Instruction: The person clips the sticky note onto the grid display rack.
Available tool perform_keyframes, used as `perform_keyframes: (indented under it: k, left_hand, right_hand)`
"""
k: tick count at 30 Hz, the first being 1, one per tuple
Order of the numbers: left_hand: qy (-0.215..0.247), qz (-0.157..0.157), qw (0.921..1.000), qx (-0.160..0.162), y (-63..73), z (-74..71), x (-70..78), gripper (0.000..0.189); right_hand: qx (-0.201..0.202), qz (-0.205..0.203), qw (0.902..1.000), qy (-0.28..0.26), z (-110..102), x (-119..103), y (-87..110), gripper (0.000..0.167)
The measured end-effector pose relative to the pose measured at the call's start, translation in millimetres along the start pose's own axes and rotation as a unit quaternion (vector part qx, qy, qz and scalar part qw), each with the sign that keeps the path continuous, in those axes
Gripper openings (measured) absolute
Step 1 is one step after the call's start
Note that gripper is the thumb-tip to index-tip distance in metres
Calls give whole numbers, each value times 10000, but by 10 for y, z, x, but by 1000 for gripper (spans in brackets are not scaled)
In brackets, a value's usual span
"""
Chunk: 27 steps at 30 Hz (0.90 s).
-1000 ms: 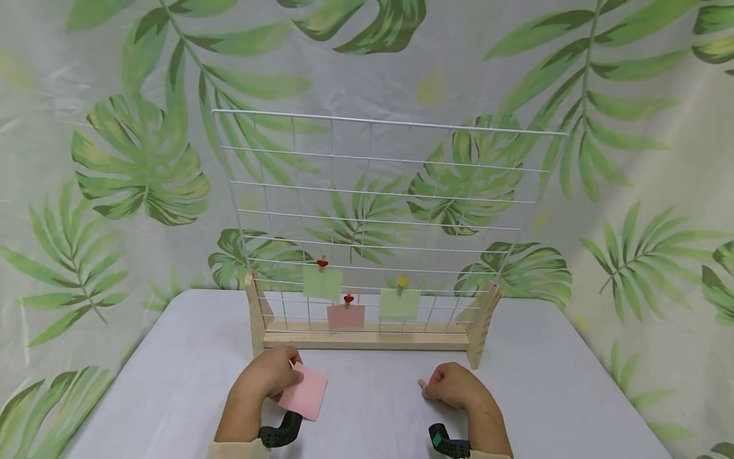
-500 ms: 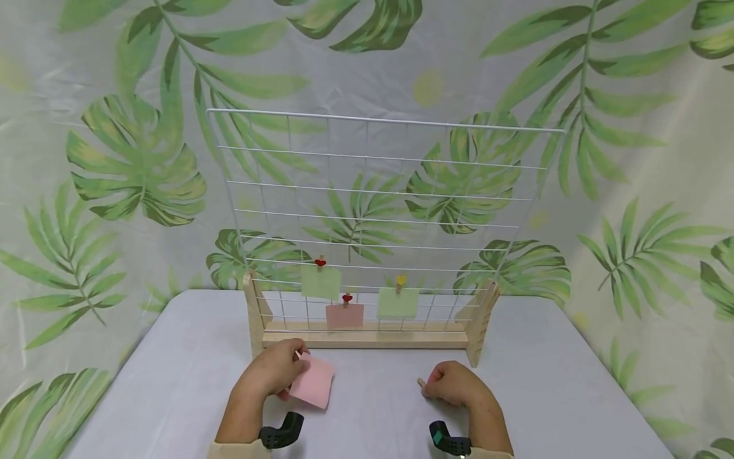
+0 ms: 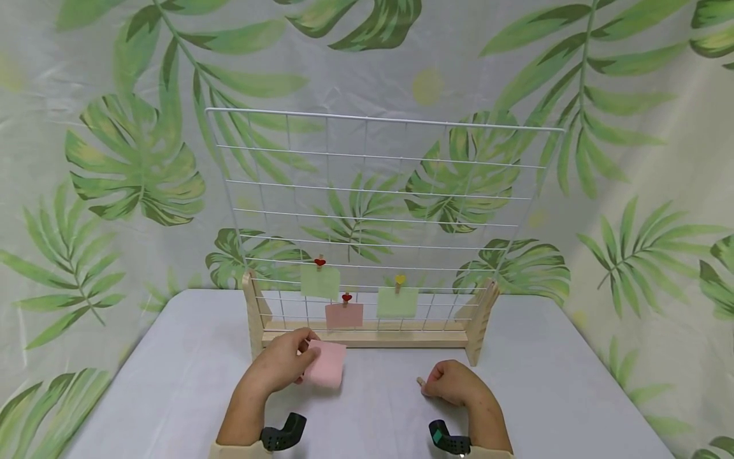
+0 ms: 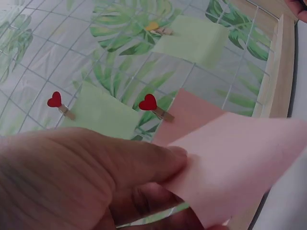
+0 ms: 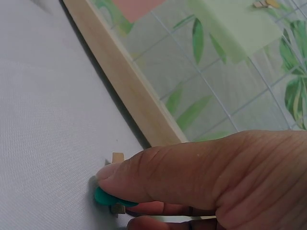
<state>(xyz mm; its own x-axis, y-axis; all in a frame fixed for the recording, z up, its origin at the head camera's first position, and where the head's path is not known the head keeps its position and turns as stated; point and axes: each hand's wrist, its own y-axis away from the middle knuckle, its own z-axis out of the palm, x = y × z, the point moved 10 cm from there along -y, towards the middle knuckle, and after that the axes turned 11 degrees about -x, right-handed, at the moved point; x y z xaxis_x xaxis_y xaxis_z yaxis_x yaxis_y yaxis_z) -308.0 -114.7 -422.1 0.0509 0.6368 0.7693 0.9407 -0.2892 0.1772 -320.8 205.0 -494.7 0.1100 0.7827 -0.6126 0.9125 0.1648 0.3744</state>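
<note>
My left hand (image 3: 282,362) pinches a pink square of note paper (image 3: 327,364) by its left edge, in front of the rack's base. In the left wrist view the paper (image 4: 240,158) bends slightly from the thumb. My right hand (image 3: 454,382), low over the table, pinches a small wooden clothespin (image 3: 421,382). The right wrist view shows a green decoration (image 5: 108,196) on this clothespin, partly covered by the thumb. Before me stands a white wire grid rack (image 3: 367,189). Clipped to it are a left green note (image 3: 320,283), a pink note (image 3: 344,316) and a right green note (image 3: 397,303).
The rack has a wooden base bar (image 3: 401,339) with a wooden foot at each end. Red heart clothespins hold the left green and pink notes; a yellow heart clothespin (image 3: 399,282) holds the right one. A leaf-print curtain (image 3: 103,255) hangs behind the white table (image 3: 189,357).
My left hand has moved up and to the right with the pink paper, closer to the rack. My right hand stays nearly still with the clothespin.
</note>
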Motion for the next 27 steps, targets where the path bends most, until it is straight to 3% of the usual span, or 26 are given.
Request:
perform_keyframes:
  k: [5, 13, 20, 27]
  left_hand:
    - [312, 348, 9989, 99, -5, -27, 126, 8]
    - [890, 796, 9920, 399, 1, -42, 261, 19]
    - [1373, 745, 9850, 728, -4, -40, 273, 16]
    - [1768, 1014, 9745, 943, 17, -65, 325, 17]
  right_hand:
    - [3, 19, 10000, 15, 1, 3, -5, 22]
    - [-24, 73, 10000, 50, 15, 13, -22, 21]
    - [37, -42, 10000, 65, -3, 0, -5, 23]
    - [8, 3, 10000, 85, -4, -2, -6, 23]
